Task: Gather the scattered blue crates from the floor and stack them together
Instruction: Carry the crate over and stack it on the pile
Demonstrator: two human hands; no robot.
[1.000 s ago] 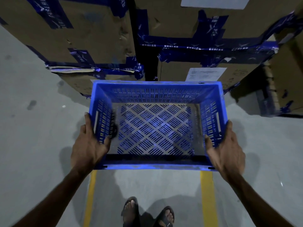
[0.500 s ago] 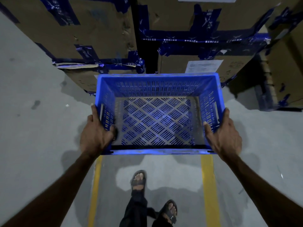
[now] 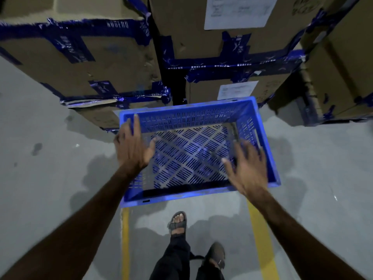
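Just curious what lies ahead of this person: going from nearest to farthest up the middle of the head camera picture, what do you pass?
Sandalled foot → blue crate → white paper label on the lower cardboard box → larger paper sheet on the box above.

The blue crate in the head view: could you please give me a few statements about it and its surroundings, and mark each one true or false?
1. The blue crate has nothing inside it. True.
2. The left hand grips a crate handle. False: its fingers are spread open, lying by the left wall.
3. The right hand is open with its fingers spread. True.
4. The cardboard boxes beyond the crate are sealed with red tape. False: the tape is blue.
5. Yellow lines run along the floor under the person. True.
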